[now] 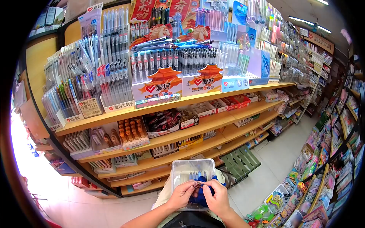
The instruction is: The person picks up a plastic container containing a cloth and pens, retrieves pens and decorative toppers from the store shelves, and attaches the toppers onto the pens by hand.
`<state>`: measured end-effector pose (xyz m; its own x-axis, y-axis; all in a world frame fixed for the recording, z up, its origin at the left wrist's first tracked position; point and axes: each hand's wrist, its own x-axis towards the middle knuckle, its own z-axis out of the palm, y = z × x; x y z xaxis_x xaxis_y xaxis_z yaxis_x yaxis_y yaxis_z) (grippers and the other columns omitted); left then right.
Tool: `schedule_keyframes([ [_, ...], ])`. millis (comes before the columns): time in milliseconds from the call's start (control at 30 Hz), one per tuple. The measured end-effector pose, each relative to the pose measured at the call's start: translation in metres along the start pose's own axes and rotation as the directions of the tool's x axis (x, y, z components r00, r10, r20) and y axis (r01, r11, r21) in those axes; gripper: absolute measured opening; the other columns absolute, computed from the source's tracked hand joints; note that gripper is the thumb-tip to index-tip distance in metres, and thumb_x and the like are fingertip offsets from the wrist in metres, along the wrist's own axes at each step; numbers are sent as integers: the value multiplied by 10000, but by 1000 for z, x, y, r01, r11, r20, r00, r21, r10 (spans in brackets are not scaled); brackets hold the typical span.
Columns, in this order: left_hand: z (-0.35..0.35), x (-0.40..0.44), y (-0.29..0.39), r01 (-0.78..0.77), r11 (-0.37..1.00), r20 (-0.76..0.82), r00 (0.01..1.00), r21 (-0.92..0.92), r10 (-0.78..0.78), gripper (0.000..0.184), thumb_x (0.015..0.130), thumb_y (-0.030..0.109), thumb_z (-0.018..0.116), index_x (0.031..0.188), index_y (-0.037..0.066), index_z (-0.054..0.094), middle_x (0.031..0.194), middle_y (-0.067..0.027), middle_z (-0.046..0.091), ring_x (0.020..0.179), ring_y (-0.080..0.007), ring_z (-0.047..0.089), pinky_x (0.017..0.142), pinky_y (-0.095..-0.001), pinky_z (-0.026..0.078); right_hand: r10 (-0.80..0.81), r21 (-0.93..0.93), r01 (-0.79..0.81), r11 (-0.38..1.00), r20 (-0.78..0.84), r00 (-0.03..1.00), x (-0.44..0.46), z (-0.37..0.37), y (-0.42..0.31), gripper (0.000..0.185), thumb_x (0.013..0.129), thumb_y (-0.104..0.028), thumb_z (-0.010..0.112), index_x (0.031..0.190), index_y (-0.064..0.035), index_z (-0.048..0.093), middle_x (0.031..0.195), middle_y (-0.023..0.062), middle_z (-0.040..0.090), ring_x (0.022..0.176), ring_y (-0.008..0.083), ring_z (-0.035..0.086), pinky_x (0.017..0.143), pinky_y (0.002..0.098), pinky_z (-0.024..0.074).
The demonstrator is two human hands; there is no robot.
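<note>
My left hand [181,195] is closed in a pinch around a small brown-and-pink object [197,184], too small to name. My right hand [217,197] meets it from the other side, its thumb and forefinger pressed together at the object's edge. Both hands are held over a clear plastic bin [176,167] that rests at my lap. Inside the bin, several blue pen-like items [194,176] stand or lean side by side. A dark blue cloth [200,200] lies in the bin under my hands, partly hidden by them.
A wooden shelf unit [213,99] full of pens and boxes rises in front of me. Low at its right stands a green slatted stool or crate [240,163]. Packed racks of small goods [304,182] line the right side, with tiled floor [273,152] between.
</note>
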<state>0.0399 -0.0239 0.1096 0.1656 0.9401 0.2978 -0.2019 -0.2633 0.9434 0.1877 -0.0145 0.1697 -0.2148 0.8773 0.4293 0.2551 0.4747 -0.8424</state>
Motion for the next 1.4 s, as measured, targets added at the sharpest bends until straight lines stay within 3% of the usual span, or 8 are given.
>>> schedule_keyframes([
  [200, 0, -1, -4, -28, 1000, 7, 1000, -6, 28, 292, 948, 194, 411, 1129, -1, 533, 792, -26, 474, 685, -101, 473, 650, -217, 411, -65, -102, 68, 992, 31, 997, -1, -3, -5, 53, 794, -38, 561, 805, 13, 573, 711, 137, 554, 637, 300, 551, 578, 347, 442],
  [300, -1, -1, -4, -53, 998, 12, 999, 36, 52, 272, 945, 157, 410, 1125, -5, 534, 792, -32, 474, 679, -109, 472, 646, -220, 409, -170, -224, 175, 959, 44, 985, 0, -3, -5, 46, 777, -38, 575, 806, -3, 564, 710, 126, 529, 647, 300, 524, 573, 367, 426],
  [500, 2, 0, 5, -94, 972, 6, 995, 214, 95, 228, 910, 42, 435, 1099, -9, 551, 776, -52, 477, 664, -124, 475, 631, -230, 407, -302, -415, 310, 855, 88, 949, 1, -4, -7, 103, 731, -49, 614, 800, -34, 539, 708, 102, 485, 648, 280, 487, 556, 371, 402],
  [800, 4, -1, 7, -94, 958, -30, 994, 271, 106, 230, 900, 15, 437, 1094, -1, 559, 762, -55, 485, 629, -126, 470, 591, -234, 411, -312, -447, 324, 834, 103, 944, 2, -5, -8, 96, 724, -48, 619, 783, -44, 543, 699, 89, 493, 639, 271, 485, 548, 363, 399],
  [1100, -3, -6, -2, 88, 996, 29, 996, -8, -87, 275, 946, 133, 402, 1159, 19, 533, 753, -8, 495, 627, -82, 440, 583, -203, 389, -301, -386, 312, 868, 90, 949, 4, -5, -5, 86, 711, -38, 632, 734, -33, 549, 670, 90, 499, 630, 285, 487, 553, 374, 392],
  [1300, -1, -4, 5, 139, 978, 67, 989, -156, -130, 300, 955, 172, 388, 1195, 26, 495, 781, -11, 493, 661, -79, 435, 600, -199, 382, -276, -371, 309, 876, 140, 951, 1, -4, 5, 84, 739, -53, 612, 803, -44, 557, 720, 93, 503, 662, 277, 485, 583, 363, 401],
  [1400, -1, -2, 4, 138, 970, 67, 990, -199, -127, 345, 941, 276, 420, 1176, 34, 488, 802, -31, 524, 661, -90, 468, 581, -213, 395, -216, -308, 244, 920, 122, 969, 0, -5, 5, 70, 775, -51, 580, 828, -25, 544, 739, 119, 497, 694, 299, 491, 617, 379, 406],
])
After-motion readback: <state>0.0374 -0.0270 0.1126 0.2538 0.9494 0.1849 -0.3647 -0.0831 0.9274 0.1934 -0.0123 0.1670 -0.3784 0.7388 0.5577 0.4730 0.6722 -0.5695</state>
